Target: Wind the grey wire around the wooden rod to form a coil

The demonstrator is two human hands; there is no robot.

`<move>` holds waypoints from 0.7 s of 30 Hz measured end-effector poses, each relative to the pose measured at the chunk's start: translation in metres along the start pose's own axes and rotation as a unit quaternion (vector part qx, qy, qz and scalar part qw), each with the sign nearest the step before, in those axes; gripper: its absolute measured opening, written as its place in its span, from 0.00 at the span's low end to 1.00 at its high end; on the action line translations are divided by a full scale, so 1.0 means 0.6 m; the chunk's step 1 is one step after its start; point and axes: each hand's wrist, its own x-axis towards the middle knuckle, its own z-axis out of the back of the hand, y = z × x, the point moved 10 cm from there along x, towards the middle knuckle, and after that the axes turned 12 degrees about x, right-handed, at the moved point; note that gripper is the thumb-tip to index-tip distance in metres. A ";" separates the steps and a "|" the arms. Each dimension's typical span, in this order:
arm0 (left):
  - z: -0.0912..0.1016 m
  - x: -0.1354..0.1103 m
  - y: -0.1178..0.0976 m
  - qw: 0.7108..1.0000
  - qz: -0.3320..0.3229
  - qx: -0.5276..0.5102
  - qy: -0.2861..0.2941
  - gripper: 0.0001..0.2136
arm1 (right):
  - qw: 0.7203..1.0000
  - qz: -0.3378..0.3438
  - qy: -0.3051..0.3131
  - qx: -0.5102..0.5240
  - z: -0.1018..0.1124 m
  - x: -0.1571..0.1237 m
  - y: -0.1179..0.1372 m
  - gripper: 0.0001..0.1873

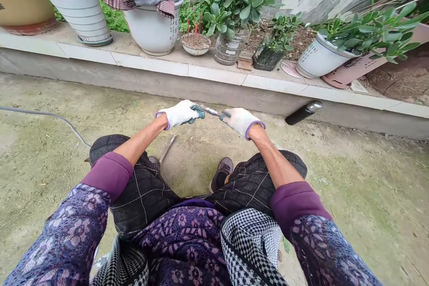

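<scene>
A thin, silvery metal rod [211,111] with a ribbed-looking surface spans the gap between my two hands above the concrete floor. My left hand [182,113], in a white glove with a green palm and purple cuff, is closed around the rod's left end. Gripping the other end is my right hand [239,120], in a similar glove with greyish fingertips. Both ends of the rod are hidden by the gloves. Below my left hand, a slim pale stick [167,148] rests on the floor beside my shoe.
A low tiled ledge [214,75] runs across the front, bearing several potted plants, a bowl with red sticks [196,44] and a small brush [244,63]. A black bottle with a silver top [303,113] is near its base. A grey hose [50,113] crosses the floor at left.
</scene>
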 end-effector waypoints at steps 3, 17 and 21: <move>-0.011 -0.001 -0.007 1.000 -0.016 0.001 0.006 0.09 | 0.993 -0.026 -0.111 -0.003 0.064 0.003 -0.004 0.11; -0.015 0.016 -0.015 0.988 -0.129 0.077 0.046 0.11 | 0.932 -0.066 0.231 0.270 -0.063 -0.089 0.045 0.26; -0.022 0.012 -0.016 0.986 -0.084 0.138 0.040 0.10 | 0.976 -0.058 0.206 0.049 -0.082 -0.066 0.019 0.15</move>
